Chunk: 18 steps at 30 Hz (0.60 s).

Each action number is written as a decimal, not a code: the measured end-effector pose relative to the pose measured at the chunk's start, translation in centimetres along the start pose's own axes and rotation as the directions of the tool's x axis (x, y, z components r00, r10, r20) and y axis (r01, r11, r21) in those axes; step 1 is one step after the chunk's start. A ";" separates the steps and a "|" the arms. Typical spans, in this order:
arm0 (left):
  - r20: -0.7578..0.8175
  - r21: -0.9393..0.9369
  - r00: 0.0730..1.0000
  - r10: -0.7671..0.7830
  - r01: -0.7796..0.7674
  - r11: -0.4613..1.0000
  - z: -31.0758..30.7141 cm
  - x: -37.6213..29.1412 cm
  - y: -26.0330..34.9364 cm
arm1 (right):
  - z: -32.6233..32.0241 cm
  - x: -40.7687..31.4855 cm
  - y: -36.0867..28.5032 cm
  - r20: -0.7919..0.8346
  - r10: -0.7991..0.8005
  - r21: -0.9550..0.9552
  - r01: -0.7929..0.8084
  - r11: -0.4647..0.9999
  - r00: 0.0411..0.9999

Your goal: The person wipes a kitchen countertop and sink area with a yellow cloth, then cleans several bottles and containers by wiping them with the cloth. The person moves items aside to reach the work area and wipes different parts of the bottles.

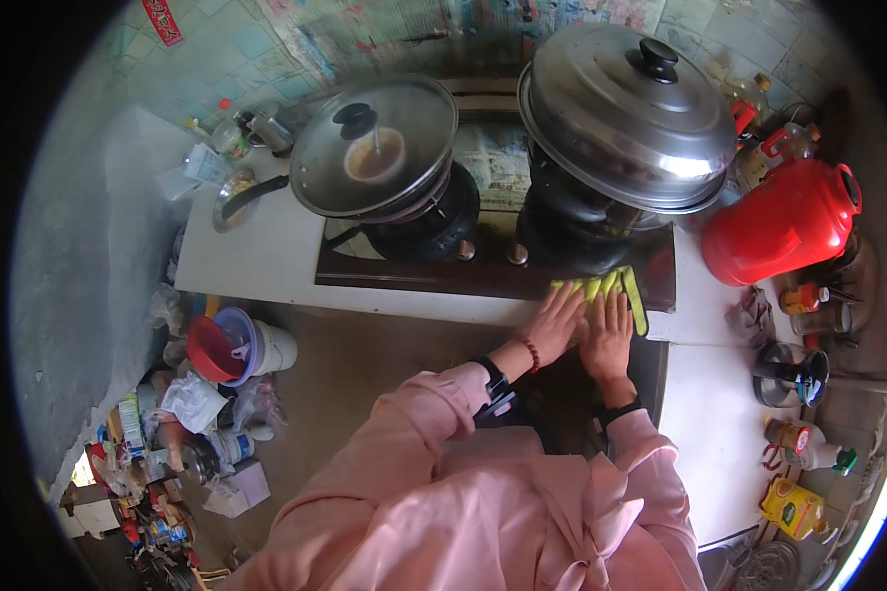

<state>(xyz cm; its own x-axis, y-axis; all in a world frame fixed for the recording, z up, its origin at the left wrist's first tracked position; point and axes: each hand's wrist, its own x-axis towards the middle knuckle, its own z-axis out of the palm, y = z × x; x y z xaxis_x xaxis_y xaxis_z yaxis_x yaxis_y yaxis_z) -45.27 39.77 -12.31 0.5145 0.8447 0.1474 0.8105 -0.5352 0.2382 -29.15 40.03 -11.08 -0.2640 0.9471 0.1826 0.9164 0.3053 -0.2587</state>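
Observation:
A yellow-green cloth [607, 284] with a dark border lies creased over the front right edge of the black gas stove [414, 277]. My left hand [556, 319] holds down its left part, palm down and fingers stretched forward. Close beside it, my right hand [606, 336] presses the cloth's middle in the same way, and the thumbs nearly meet. The fingers hide part of the cloth. Just behind the hands, a large steel steamer pot with a domed lid [628, 118] stands on the right burner. A wok under a glass lid [414, 162] sits on the left burner, with a bowl visible inside.
A red thermos flask [780, 221] stands right of the stove. Bottles, a crumpled rag [752, 316] and a glass pot [789, 375] line the right counter [709, 414]. A small metal dish [236, 199] sits left. Basins [218, 347], a bucket [277, 347] and bags crowd the floor at left.

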 end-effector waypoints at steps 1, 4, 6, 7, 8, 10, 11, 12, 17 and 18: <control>0.003 0.054 1.000 0.009 -0.009 0.998 -0.3 -0.9 -0.6 | 0.1 -0.2 -0.9 -0.016 -0.014 0.020 0.015 1.000 1.000; -0.006 0.116 1.000 0.031 -0.030 0.993 -1.1 -3.6 -3.0 | 0.5 -0.2 -4.1 0.004 -0.040 0.038 0.040 0.998 0.999; -0.049 0.120 0.998 0.040 -0.034 0.992 -2.0 -5.6 -5.1 | 0.9 0.2 -6.3 0.008 -0.087 0.060 0.087 0.994 0.996; -0.032 0.119 0.999 0.035 -0.031 0.992 -2.6 -6.8 -6.2 | 1.2 0.5 -7.6 0.021 -0.104 0.073 0.102 0.992 0.994; -0.037 0.120 0.999 0.036 -0.031 0.992 -3.1 -8.0 -7.4 | 1.4 0.6 -8.9 -0.003 -0.143 0.094 0.142 0.985 0.990; -0.048 0.171 0.998 0.044 -0.035 0.985 -4.5 -11.0 -9.8 | 2.3 0.7 -12.0 0.012 -0.197 0.121 0.194 0.973 0.980; -0.049 0.205 0.997 0.058 -0.047 0.978 -5.3 -12.5 -11.2 | 2.7 0.9 -13.7 0.030 -0.223 0.118 0.218 0.969 0.974; -0.020 0.164 0.999 0.045 -0.041 0.986 -6.2 -14.2 -12.6 | 3.3 1.0 -15.7 0.021 -0.234 0.116 0.230 0.966 0.972; 0.043 0.063 0.999 -0.008 0.005 0.998 -11.0 -22.5 -20.7 | 6.4 2.8 -26.5 0.077 -0.329 0.108 0.320 0.941 0.941; 0.040 0.072 0.999 -0.024 0.021 0.997 -11.7 -23.9 -22.2 | 7.0 3.3 -28.6 0.048 -0.354 0.122 0.347 0.930 0.934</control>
<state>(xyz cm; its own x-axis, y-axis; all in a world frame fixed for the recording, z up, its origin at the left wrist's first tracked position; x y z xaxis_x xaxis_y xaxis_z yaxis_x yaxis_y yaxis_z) -78.86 31.46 -9.91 0.5054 0.8568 0.1026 0.8394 -0.5157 0.1715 -58.30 35.15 -9.70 -0.5856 0.7811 0.2168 0.7243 0.6243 -0.2927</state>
